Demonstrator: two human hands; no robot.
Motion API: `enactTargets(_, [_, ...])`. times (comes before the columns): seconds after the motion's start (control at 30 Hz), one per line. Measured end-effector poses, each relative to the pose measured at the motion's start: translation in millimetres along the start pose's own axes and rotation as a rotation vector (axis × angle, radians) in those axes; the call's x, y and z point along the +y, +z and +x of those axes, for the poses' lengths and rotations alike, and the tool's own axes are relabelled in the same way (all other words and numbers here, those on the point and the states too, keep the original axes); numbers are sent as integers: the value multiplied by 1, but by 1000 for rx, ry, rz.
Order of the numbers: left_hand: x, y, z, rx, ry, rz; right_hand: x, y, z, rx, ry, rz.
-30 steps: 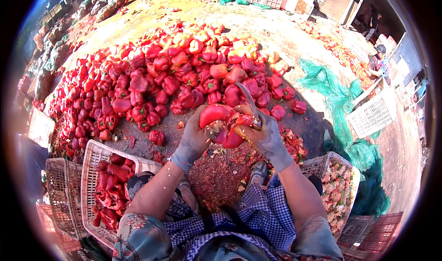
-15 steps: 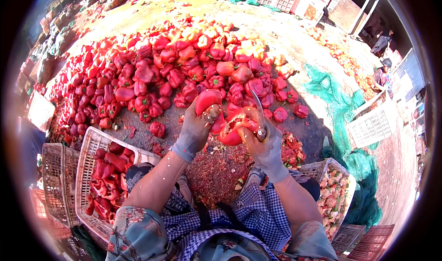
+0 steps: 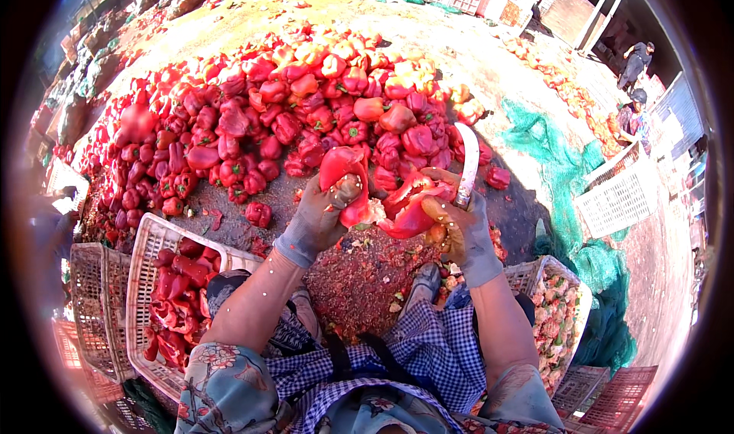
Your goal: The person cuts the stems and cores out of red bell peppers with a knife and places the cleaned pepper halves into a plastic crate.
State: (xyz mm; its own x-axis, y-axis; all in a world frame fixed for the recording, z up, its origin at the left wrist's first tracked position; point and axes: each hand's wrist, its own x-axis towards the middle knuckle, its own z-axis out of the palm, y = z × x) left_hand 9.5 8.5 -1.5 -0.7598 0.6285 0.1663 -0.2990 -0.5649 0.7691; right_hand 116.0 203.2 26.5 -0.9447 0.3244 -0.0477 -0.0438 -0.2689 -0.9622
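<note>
In front of me a split red bell pepper [image 3: 411,208] hangs between my two gloved hands, its pale inside showing. My left hand [image 3: 313,224] is closed round one part of it, a red flap standing above the fingers. My right hand [image 3: 468,239] grips the other part and also a curved knife [image 3: 470,155], whose blade arcs upward clear of the pepper. Both gloves are grey and stained. Beyond the hands lies a large heap of whole red peppers [image 3: 283,128].
At my left stands a white crate [image 3: 138,304] of opened red peppers; at my right, a crate [image 3: 583,312] of pepper cores. Green netting [image 3: 566,204] and a white crate [image 3: 618,208] lie farther right, near two people [image 3: 633,120]. Scraps [image 3: 359,281] litter the ground between my feet.
My right hand has moved slightly right, and the pepper's parts are spread wider apart. The knife blade has swung up and to the right, away from the pepper.
</note>
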Motion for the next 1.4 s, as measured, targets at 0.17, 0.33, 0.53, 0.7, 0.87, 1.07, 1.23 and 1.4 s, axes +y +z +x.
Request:
enactTargets(0.17, [-4,-17,-5,1,-56,-195,-2,12,-8,28,35,17])
enactTargets(0.33, [-8,0,7,61,106,426,3,16,-8,132,-27,-147])
enactTargets(0.53, [-19,-13,9,269,264,783,22,24,-3,94,-216,-424])
enactTargets(0.7, [-6,-21,9,431,434,1073,6,28,-3,227,-436,-585])
enactTargets(0.87, [6,-30,9,304,212,586,-18,14,2,191,-247,-464])
enactTargets(1.07, [34,-25,-8,-52,10,140,-20,17,12,8,-146,-298])
enactTargets(1.23, [32,-19,-14,-219,-77,105,-24,25,6,12,-28,-292])
enactTargets(1.4, [26,-2,1,-414,42,558,-25,15,1,-20,67,-287])
